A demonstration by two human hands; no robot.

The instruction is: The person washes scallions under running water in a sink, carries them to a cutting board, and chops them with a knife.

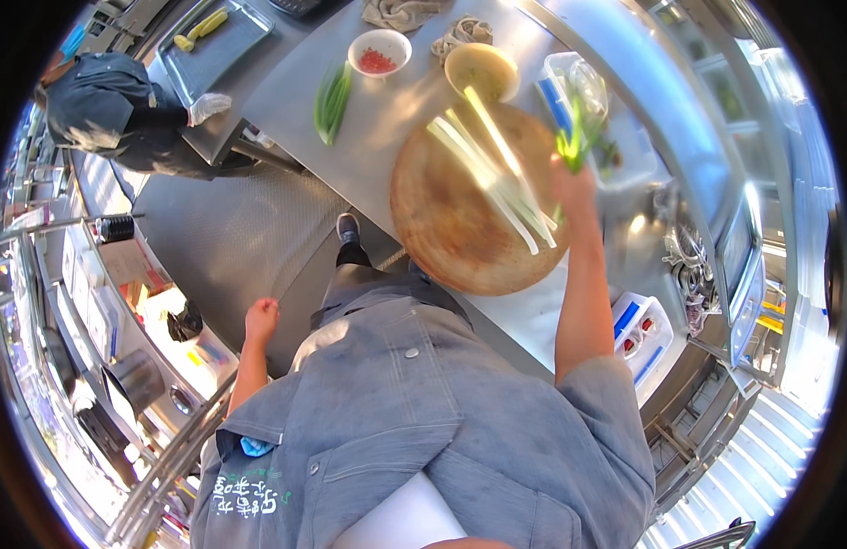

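My right hand (573,180) is closed around a small bunch of green leafy vegetable (575,141), at the right rim of a round wooden chopping block (451,226). Several long pale stalks (481,161), which look like the white parts of scallions or leeks, lie across the block. My left hand (262,321) hangs low at the left, away from the table, its fingers curled with nothing visible in them. Beyond the block stand a yellowish bowl (482,71) and a white bowl of chopped red pieces (380,53). Green scallion leaves (333,103) lie left of them.
Crumpled cloths (464,33) lie behind the bowls. Clear plastic containers (626,154) stand beyond my right hand, and a white tub (660,329) is near my right elbow. A co-worker's gloved hand (209,108) is by a metal tray (214,51) at the upper left.
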